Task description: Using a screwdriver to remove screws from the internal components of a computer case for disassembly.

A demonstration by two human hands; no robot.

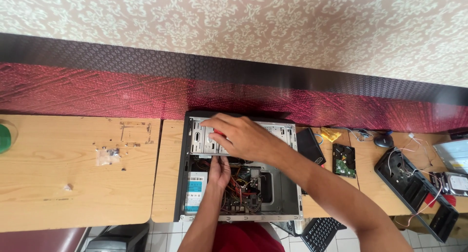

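A person's right hand [241, 135] lies spread, fingers apart, on the grey metal drive cage [204, 140] of an open black desktop computer case [181, 184] on a pale wooden table [73, 174]. The left hand [220, 170] reaches among red wiring [238, 186]; its grip cannot be told. Steadying the cage while freeing cables gently seems wise.

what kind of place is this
Likely a computer repair bench. An open desktop case lies on a wooden table with both hands inside, bare hard drives sit beside it, and a keyboard lies below.
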